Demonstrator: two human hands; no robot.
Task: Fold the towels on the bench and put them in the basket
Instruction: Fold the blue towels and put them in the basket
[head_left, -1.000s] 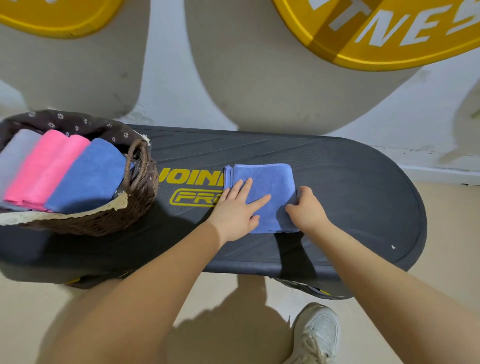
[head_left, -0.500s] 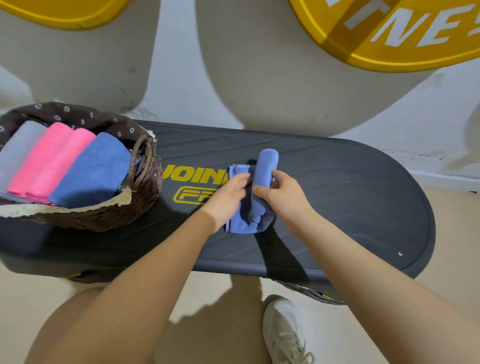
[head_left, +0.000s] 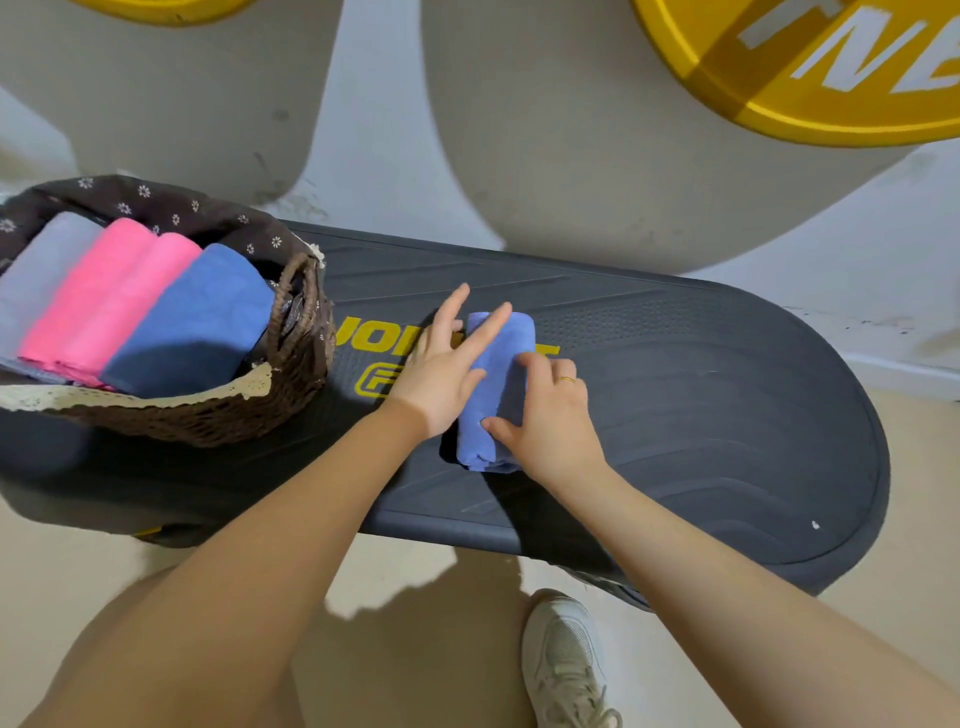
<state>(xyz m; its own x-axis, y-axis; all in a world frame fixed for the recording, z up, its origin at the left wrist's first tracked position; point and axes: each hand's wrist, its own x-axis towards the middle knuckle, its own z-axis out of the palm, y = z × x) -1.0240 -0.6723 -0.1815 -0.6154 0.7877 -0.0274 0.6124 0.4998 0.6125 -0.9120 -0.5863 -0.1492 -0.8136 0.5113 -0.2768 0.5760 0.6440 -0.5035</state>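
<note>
Dark bench (head_left: 701, 415), folded blue towel (head_left: 501, 364), left hand (head_left: 441, 374) flat on it, right hand (head_left: 550, 421) gripping it

A dark grey bench (head_left: 675, 415) with yellow lettering is carrying 2 things directly on its top. A brown wicker basket (head_left: 218, 415) is sitting at its left end, and a folded blue towel (head_left: 498, 364) is lying near the middle, covering part of the lettering, well apart from the basket.
</note>
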